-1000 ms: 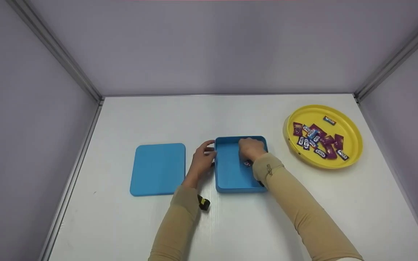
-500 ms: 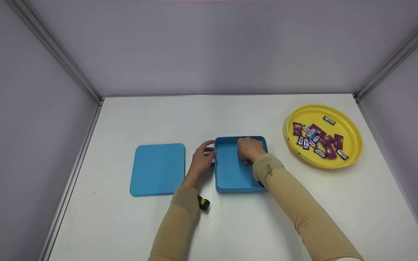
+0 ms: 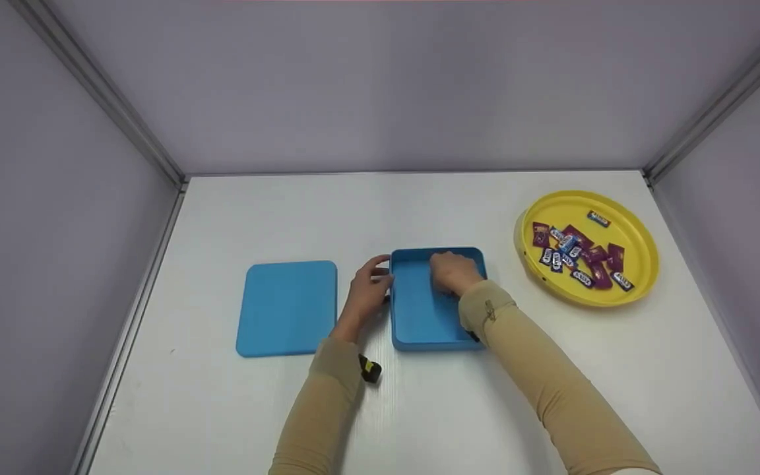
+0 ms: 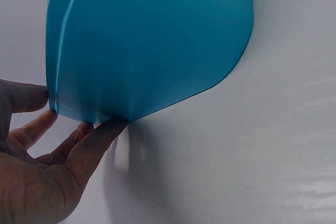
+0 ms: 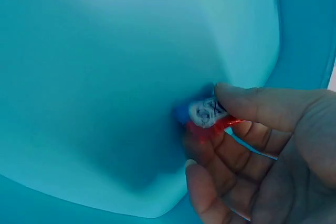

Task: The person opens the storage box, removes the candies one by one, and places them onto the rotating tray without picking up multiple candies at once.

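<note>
My right hand (image 3: 454, 271) is inside the open blue box (image 3: 413, 346), near its right side. In the right wrist view, thumb and fingers pinch a small wrapped candy (image 5: 206, 114) in a blue, white and red wrapper, low over the box floor. From the head view the hand hides most of that candy. My left hand (image 3: 368, 290) rests against the outside of the box's left wall. Its fingertips (image 4: 114, 124) touch that blue wall in the left wrist view, fingers extended rather than wrapped around it.
A round yellow tray (image 3: 647, 264) at the right bears several wrapped candies, some purple (image 3: 616, 257), some blue and white (image 3: 582, 278). Left of the box lies a flat blue lid (image 3: 287, 308). Pale walls enclose the white table (image 3: 353, 211) at the back and sides.
Within the box my right hand has shifted very slightly left, and the candy visible under it earlier is now mostly hidden. My left hand has stayed put.
</note>
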Tool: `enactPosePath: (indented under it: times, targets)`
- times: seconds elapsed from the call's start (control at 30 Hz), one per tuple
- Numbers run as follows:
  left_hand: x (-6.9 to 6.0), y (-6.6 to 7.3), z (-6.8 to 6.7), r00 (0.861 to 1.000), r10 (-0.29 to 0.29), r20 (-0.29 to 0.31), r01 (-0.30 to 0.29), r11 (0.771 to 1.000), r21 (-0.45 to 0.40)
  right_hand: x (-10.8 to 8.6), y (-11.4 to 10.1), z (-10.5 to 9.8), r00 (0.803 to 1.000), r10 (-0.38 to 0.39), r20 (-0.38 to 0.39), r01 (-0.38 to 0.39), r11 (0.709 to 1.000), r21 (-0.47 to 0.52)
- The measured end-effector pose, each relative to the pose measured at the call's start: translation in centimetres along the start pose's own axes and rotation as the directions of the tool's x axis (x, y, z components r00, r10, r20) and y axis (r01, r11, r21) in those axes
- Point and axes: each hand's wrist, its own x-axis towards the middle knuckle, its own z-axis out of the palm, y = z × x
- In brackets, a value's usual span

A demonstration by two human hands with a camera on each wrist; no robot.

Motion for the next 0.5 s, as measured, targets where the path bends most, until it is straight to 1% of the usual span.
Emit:
enactPosePath:
  times: [0.07, 0.3, 0.43, 0.5]
  targets:
    - [-0.03, 0.06, -0.01, 1.0, -0.001, 0.001, 0.001, 1.0, -0.002, -0.02, -0.08, -0.02, 1.0, 0.004, 0.003, -0.004, 1.0, 0.023]
    - [-0.06, 0.08, -0.07, 1.0, 0.008, 0.014, -0.008, 1.0, -0.03, -0.16, -0.31, -0.33, 1.0, -0.01, 0.016, 0.009, 0.999, 0.034]
    - [-0.04, 0.07, -0.06, 1.0, 0.002, 0.011, -0.002, 1.0, -0.022, -0.36, -0.44, -0.55, 0.999, -0.003, 0.043, -0.001, 0.996, 0.089]
    - [-0.07, 0.09, -0.06, 1.0, -0.006, 0.011, 0.006, 1.0, -0.026, -0.5, -0.43, -0.68, 0.999, -0.021, 0.043, 0.016, 0.994, 0.104]
